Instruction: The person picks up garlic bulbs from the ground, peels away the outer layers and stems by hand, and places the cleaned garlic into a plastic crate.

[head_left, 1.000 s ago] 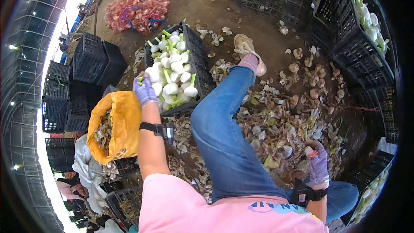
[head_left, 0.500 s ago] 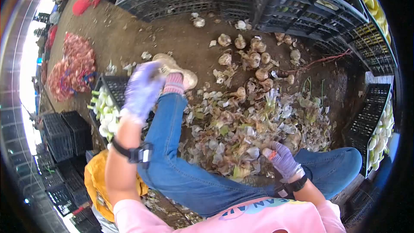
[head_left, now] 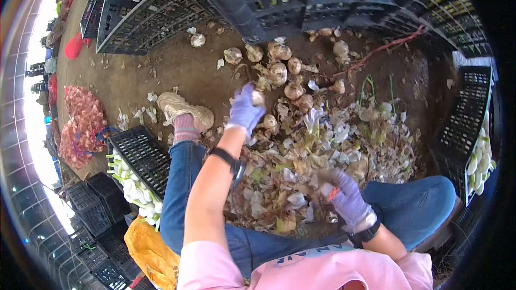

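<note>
My left hand (head_left: 247, 108), in a purple glove, is closed around a pale garlic bulb (head_left: 258, 98) at the near side of a group of unpeeled garlic bulbs (head_left: 278, 73). Brown, papery skins cover those bulbs, and some keep short stems. Low over a heap of loose garlic skins (head_left: 290, 166) is my right hand (head_left: 346, 201), also gloved. A red-orange band (head_left: 333, 194) shows at its thumb. Its fingers are smeared by motion, so what they hold, if anything, cannot be made out.
Black crates (head_left: 145, 16) line the far side. A crate (head_left: 142, 153) with white peeled bulbs (head_left: 138, 190) stands left of my leg; another crate (head_left: 465, 129) is at the right. Red mesh sacks (head_left: 83, 121) lie on the left ground. A yellow-orange sack (head_left: 150, 249) is beside me.
My left hand has moved from above the left crate over to the garlic bulbs and now grips one. The right hand stays over the skins, its fingers moving. The view has shifted.
</note>
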`<state>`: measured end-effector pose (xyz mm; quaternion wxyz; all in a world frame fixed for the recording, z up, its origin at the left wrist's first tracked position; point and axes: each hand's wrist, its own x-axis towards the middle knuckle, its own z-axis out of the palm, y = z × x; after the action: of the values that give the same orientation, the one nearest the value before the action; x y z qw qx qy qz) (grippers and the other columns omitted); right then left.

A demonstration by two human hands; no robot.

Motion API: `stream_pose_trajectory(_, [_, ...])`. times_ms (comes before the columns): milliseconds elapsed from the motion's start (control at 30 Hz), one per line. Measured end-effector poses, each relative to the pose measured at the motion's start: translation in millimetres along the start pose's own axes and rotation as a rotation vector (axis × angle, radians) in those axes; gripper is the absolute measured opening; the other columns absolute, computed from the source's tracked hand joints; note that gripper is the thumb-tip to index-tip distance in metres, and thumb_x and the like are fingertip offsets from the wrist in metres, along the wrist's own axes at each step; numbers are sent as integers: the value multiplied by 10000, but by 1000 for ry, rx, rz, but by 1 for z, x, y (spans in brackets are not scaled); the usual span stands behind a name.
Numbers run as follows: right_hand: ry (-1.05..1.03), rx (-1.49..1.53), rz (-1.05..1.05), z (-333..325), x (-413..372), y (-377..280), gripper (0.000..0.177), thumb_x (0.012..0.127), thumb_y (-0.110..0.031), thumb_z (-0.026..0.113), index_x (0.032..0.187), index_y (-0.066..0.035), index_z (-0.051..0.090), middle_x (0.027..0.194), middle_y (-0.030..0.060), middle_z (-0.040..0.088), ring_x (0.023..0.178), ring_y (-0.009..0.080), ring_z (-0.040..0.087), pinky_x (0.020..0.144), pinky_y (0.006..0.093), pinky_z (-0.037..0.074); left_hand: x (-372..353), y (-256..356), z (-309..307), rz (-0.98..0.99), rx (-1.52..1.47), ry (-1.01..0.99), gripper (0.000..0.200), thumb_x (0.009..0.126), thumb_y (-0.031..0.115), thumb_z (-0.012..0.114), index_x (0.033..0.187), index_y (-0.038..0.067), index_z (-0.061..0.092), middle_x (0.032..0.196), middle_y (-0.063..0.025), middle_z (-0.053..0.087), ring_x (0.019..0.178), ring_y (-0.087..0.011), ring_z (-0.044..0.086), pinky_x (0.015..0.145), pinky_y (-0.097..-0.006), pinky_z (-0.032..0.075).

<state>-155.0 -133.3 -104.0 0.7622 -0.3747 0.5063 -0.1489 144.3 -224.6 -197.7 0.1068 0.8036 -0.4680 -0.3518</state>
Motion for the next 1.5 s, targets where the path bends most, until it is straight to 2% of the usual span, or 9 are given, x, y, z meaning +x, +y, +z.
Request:
stream_pose_trajectory(167, [238,-105,-467,10,9,-25,347,864,-190,582,1139,17,544,1053,104,587,962,175,555,845,302,438,-121,65,-15,260,-276,-209,741,640,229,782,1230,-5,399,1099,-211,536,959,-291,579,834,-352,474])
stream_pose_trajectory(700, [-162,147,-245,18,-89,-55,262,820,-169,650,1012,8,627,893,40,649,753,78,585,646,231,479,-288,91,-26,730,-271,153,740,562,208,839,1174,40,460,1152,-166,489,991,-299,556,825,-366,477])
stream_pose_trajectory(800, [-184,103,-217,16,-96,-57,227,823,-139,636,1004,-3,632,868,35,646,733,74,578,636,224,470,-291,81,-13,515,-711,-77,648,622,195,803,1163,40,482,1095,-138,534,918,-265,591,748,-363,513])
stream_pose_trajectory(900, [-328,-164,-408,8,-103,-61,214,824,-117,632,1011,-13,631,863,26,641,744,84,577,670,235,474,-294,78,-13,8,-1821,-834,553,815,498,577,1142,58,512,852,-110,629,697,-225,624,605,-310,534])
stream_pose_trajectory(1000, [-326,-97,-613,11,-103,-49,250,825,-98,629,1059,-12,605,893,23,632,800,99,576,734,244,472,-292,89,4,-502,-1812,-416,653,836,630,426,1136,57,520,828,-112,637,702,-210,627,550,-272,525])
stream_pose_trajectory(1033, [-297,86,-334,10,-106,-45,351,824,-122,641,1141,-2,550,986,32,614,905,105,561,807,249,457,-283,62,4,-11,-1828,-913,605,830,560,519,1159,52,502,946,-101,621,812,-201,624,636,-304,536])
stream_pose_trajectory(1133, [-209,186,-175,12,-106,-41,448,819,-154,657,1205,8,497,1053,37,591,973,101,538,839,250,446,-299,90,-9,166,-1461,-288,582,805,437,630,1199,45,460,1090,-124,564,948,-218,586,705,-292,528])
stream_pose_trajectory(1400, [-322,118,-243,22,-103,-62,467,808,-245,663,1182,-1,523,1075,74,604,956,127,570,818,254,456,-301,83,-4,744,-818,7,558,846,246,612,1308,44,372,1228,-109,429,1117,-186,438,906,-306,405])
stream_pose_trajectory(1500, [-286,242,-170,19,-104,-53,431,802,-226,671,1150,-5,548,1033,70,619,896,114,584,777,244,466,-314,97,-2,268,-1325,-205,524,839,341,605,1242,58,424,1068,-111,532,871,-174,577,686,-264,498])
